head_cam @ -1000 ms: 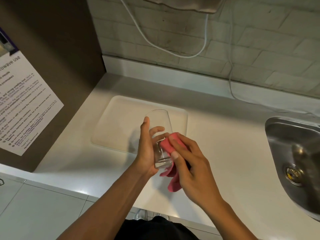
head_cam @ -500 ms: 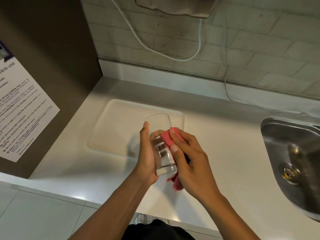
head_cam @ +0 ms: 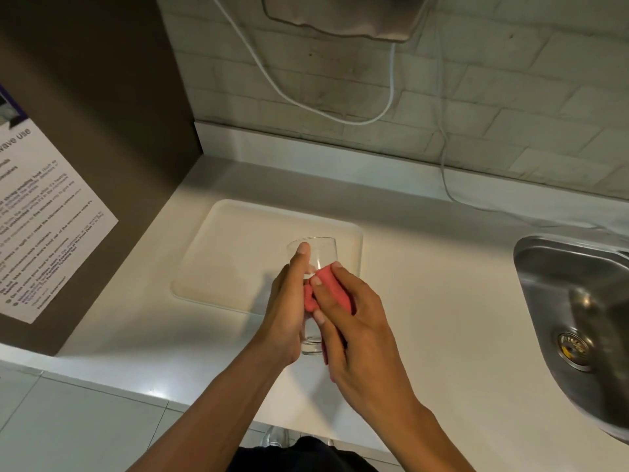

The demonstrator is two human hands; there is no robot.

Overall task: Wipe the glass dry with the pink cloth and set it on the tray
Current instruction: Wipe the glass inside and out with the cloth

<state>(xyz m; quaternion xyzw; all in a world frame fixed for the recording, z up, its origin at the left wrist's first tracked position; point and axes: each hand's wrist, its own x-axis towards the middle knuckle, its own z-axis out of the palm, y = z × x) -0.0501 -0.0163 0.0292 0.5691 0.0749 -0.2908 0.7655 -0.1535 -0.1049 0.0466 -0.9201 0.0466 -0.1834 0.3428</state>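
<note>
So you've got the glass (head_cam: 315,264) up in both hands, held above the white counter (head_cam: 442,301) right at the near right corner of the tray (head_cam: 238,253). It's a plain clear tumbler with straight sides that widen a little toward the rim and a thick, heavy base. It's tipped away from you, mouth toward the wall and base toward your body. You can see the tray straight through the upper part, and there's a bright highlight running down the side. Whether there's any water on it, can't tell from this angle.

Your left hand (head_cam: 289,311) is wrapped around the left side of the glass, thumb stretched up along the wall almost to the rim, the rest of the fingers hidden behind it. Your right hand (head_cam: 354,332) is closed on the pink cloth (head_cam: 332,284), pressing it flat against the right side of the glass about mid-height. The cloth is bunched under your fingers, with a bit poking out on the near side by your left palm.

The tray is a pale cream rectangle with rounded corners and a low lip, sitting flat on the counter with nothing on it. Off to your right is 1 steel sink (head_cam: 571,301), well apart from the tray.
</note>
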